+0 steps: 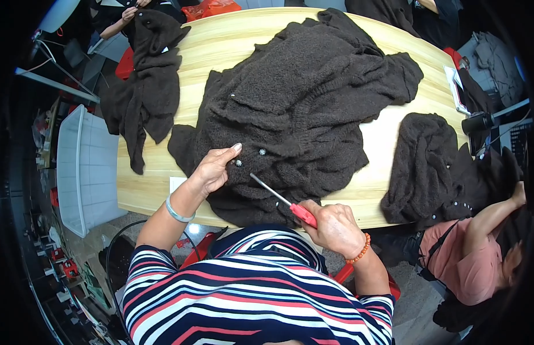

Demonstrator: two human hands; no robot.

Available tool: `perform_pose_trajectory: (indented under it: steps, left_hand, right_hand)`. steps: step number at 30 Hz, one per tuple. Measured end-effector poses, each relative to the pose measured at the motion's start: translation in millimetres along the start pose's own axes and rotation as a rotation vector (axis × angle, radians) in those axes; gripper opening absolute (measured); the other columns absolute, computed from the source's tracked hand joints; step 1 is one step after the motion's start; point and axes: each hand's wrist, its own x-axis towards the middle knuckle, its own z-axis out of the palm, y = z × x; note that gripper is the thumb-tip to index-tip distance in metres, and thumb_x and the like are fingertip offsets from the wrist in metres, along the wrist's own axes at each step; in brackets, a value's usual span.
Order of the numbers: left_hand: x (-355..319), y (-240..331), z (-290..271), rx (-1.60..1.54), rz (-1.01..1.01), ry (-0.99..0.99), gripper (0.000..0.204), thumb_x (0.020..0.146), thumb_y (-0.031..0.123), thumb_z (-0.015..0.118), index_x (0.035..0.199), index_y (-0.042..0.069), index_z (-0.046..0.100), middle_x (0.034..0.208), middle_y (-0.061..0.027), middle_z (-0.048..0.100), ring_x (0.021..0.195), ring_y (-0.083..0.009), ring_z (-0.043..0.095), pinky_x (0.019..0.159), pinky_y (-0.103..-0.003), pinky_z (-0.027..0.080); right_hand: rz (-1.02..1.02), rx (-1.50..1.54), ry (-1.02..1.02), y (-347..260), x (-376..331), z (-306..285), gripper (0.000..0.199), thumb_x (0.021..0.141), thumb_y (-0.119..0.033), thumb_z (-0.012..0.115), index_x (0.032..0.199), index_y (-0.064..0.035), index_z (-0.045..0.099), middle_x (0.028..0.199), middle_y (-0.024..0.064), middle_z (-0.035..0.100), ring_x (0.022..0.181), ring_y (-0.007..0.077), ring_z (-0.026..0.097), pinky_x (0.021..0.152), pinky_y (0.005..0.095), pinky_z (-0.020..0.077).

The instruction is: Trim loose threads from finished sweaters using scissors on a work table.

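Observation:
A heap of dark brown knit sweater (278, 115) lies across the middle of the table, with shiny round buttons (262, 152) on its near left part. My left hand (212, 169) is closed on the knit beside these buttons, thumb on top; its other fingers are partly hidden. In my right hand (333, 224) is a red-handled screwdriver (302, 213), or a tool much like one. Its thin metal shaft points up and left over the fabric. The tip is near the buttons; whether it touches the knit I cannot tell.
The pale wooden table (206, 46) bears another dark knit (155, 86) at far left and one more (422, 167) at right. A white plastic bin (89, 169) stands left of it. A person in a pink top (474, 259) sits at right; other people's hands show at the far edge.

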Motion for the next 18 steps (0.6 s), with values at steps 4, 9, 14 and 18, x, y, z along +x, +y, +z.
perform_pose_trajectory:
  steps: [4,9,14,18]
  left_hand:
    - [9,-9,-12,-0.111,-0.009,-0.046,0.026,0.101,0.017,0.050,0.108,-0.006,0.062,0.105,-0.0145,0.068,0.098,-0.0220,0.068,0.087,-0.035,0.059]
    - [7,-6,-5,-0.163,-0.025,-0.072,0.029,0.102,0.018,0.047,0.110,-0.007,0.060,0.111,-0.0175,0.067,0.104,-0.0257,0.067,0.090,-0.039,0.058]
    - [10,-12,-12,-0.120,-0.023,-0.121,0.027,0.102,0.016,0.049,0.110,-0.007,0.062,0.109,-0.0153,0.068,0.098,-0.0219,0.068,0.087,-0.035,0.058]
    - [-5,-17,11,0.907,0.314,0.031,0.029,0.092,0.014,0.064,0.115,-0.005,0.065,0.105,-0.0097,0.070,0.089,-0.0104,0.066,0.080,-0.026,0.052]
  right_hand:
    - [-0.040,-0.051,0.029,-7,6,1,0.018,0.084,-0.020,0.064,0.097,-0.0079,0.060,0.061,0.0160,0.062,0.060,0.0341,0.066,0.058,0.0438,0.0517]
    - [-0.038,-0.082,0.048,-5,10,6,0.018,0.083,-0.019,0.064,0.095,-0.0055,0.060,0.061,0.0172,0.062,0.060,0.0338,0.066,0.056,0.0430,0.0519]
    - [-0.101,-0.041,-0.066,-6,5,13,0.023,0.083,-0.019,0.065,0.101,-0.0065,0.061,0.065,0.0167,0.064,0.065,0.0345,0.066,0.060,0.0433,0.0527]
    - [-0.005,0.020,0.114,14,1,14,0.028,0.080,-0.016,0.068,0.106,-0.0083,0.060,0.078,0.0166,0.066,0.078,0.0343,0.066,0.070,0.0437,0.0527]
